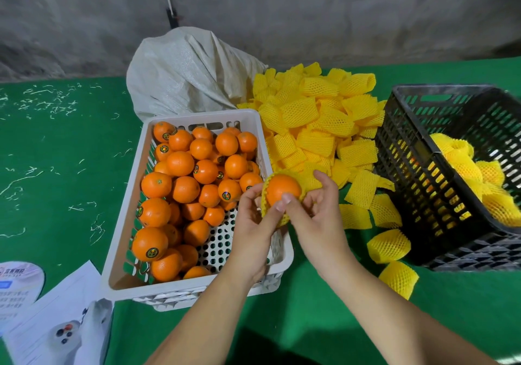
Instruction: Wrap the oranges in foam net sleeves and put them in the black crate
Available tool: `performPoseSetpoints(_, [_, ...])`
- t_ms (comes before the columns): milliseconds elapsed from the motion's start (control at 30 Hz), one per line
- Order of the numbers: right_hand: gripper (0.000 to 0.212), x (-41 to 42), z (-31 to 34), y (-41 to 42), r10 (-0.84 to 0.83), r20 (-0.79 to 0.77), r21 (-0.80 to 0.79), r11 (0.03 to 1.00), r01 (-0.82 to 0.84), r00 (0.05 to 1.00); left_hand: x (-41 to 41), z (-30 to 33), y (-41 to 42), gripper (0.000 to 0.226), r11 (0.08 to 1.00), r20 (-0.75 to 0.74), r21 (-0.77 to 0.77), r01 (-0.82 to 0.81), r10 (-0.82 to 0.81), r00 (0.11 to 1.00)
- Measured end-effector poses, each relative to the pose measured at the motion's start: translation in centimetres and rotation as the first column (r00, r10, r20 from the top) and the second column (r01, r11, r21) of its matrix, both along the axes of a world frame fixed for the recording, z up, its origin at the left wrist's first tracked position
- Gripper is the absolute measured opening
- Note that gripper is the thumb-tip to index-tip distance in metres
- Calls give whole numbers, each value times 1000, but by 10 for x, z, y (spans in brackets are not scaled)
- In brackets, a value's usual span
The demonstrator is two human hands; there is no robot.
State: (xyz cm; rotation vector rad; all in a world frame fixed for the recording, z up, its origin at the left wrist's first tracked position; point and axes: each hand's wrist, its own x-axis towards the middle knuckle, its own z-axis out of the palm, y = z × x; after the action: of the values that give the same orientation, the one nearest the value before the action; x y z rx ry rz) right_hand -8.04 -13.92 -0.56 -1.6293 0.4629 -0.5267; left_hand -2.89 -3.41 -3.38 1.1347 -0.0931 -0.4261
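Holding one orange [282,191] half inside a yellow sleeve [307,180], both hands [253,223] [315,218] pinch it. Bare oranges [180,184] fill the white crate [129,223]. Wrapped ones [476,173] lie in the black crate [423,173].

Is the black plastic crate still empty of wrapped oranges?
No, several oranges in yellow foam net sleeves already lie inside the black plastic crate on the right.

Black crate [451,184] cut off at right edge
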Motion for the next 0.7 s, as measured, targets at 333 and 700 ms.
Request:
performPoseSetpoints(333, [55, 2, 3, -30, 124, -134, 27, 992, -121, 983, -9, -6, -1, 18, 956, 335, 177, -235, 166, 928])
performPoseSetpoints(700, [75, 3, 6, -22, 148, -94, -9, 989, -149, 985, -14, 1, 0, 20, 962, 513, 234, -138, -2, 859])
